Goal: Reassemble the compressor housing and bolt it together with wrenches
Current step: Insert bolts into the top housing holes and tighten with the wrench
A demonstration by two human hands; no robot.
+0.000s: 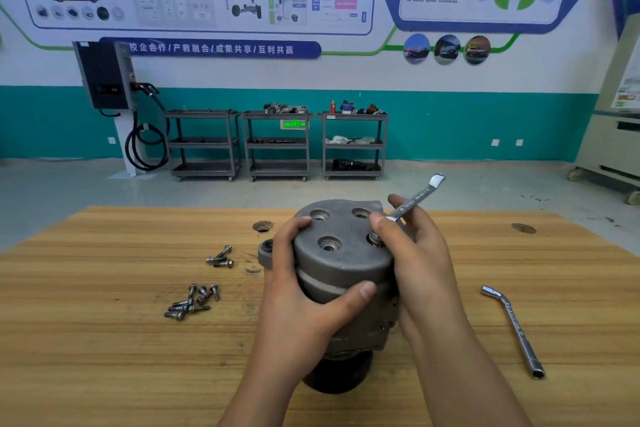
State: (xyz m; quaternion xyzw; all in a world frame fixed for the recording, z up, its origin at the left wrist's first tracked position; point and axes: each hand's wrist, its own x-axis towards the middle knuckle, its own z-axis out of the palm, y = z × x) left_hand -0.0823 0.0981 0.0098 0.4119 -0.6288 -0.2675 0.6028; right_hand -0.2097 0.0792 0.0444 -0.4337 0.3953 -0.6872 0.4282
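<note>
**Operator:** Why is the work held this way?

**Inspector:** Your left hand (304, 291) grips the compressor housing (341, 270), thumb on its near side and fingers over its far-left edge. I judge that this steadies it upright on the wooden table (104, 340) against the turning load. Your right hand (420, 253) pinches the lower end of the offset wrench (415, 199) between thumb and fingers, directly above the bolt (375, 238) at the housing's right edge. The shaft rises up and away beyond the housing. Your thumb hides the wrench head, so I cannot tell whether it sits on the bolt.

**Operator:** And what is in the recesses?

**Inspector:** The end cover (346, 229) has four. The near-right one holds that bolt; the other three recesses (329, 243) show open holes. I judge the bolting to be at an early stage. Loose bolts (192, 302) lie in two groups left of the housing, apart from it. An L-shaped socket wrench (512, 326) lies right of the housing, untouched. Far beyond the housing stand three shelf carts (277, 141); two carry items too small to identify.
</note>
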